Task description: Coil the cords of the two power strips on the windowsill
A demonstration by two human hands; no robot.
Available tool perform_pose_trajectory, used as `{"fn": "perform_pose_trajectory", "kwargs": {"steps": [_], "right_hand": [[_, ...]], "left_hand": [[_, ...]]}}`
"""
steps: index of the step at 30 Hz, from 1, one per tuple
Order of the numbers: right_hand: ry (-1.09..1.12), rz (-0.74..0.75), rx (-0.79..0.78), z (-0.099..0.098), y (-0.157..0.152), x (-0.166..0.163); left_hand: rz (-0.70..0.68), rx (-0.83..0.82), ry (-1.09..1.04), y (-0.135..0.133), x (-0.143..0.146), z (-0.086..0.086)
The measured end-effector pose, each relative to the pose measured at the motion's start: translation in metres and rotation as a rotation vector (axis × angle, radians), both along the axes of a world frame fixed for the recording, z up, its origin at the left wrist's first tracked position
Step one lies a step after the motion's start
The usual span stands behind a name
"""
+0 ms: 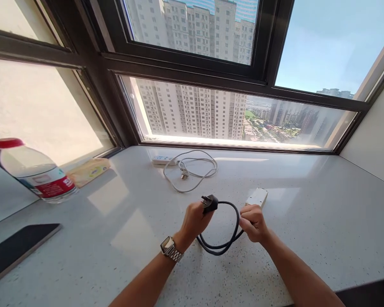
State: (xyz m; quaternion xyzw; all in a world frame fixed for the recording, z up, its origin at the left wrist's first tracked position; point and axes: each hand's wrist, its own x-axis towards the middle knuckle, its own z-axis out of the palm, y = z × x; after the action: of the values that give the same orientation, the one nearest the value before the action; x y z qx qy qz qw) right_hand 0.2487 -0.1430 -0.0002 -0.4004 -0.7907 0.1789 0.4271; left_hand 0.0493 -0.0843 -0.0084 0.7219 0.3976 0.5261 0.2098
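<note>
A black power cord (235,219) is bent into a loop between my two hands, above the speckled white sill (243,277). My left hand (193,219) is closed round the cord just by its black plug (210,204), whose prongs point left. My right hand (254,222) grips the cord on the other side of the loop, fingers curled. Just beyond the right hand lies a white block (257,196), partly hidden by the fingers; whether the cord joins it I cannot tell. A metal-banded watch (171,248) is on my left wrist.
Farther back lies a white power strip (161,160) with its coiled white cord (192,187) and plug. At left are a red-capped bottle (48,179), a yellowish soft packet (89,170) and a flat dark device (21,247). Dark-framed windows (192,70) border the sill.
</note>
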Motion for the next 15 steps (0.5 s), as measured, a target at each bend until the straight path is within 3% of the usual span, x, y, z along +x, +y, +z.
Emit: {"fn": "perform_pose_trajectory", "kwargs": {"steps": [3, 6, 10, 15], "right_hand": [[0.220, -0.015, -0.015, 0.002, -0.004, -0.006], [0.413, -0.015, -0.023, 0.004, -0.007, -0.016], [0.552, 0.015, -0.073, 0.005, -0.012, -0.028], [0.601, 0.058, -0.101, 0.005, -0.018, -0.034]], "left_hand": [[-0.199, 0.041, 0.107, -0.017, 0.018, -0.003], [-0.293, 0.125, 0.267, -0.029, 0.031, -0.006], [-0.351, 0.309, 0.375, -0.038, 0.035, -0.004], [-0.373, 0.536, 0.287, -0.045, 0.033, 0.004]]}}
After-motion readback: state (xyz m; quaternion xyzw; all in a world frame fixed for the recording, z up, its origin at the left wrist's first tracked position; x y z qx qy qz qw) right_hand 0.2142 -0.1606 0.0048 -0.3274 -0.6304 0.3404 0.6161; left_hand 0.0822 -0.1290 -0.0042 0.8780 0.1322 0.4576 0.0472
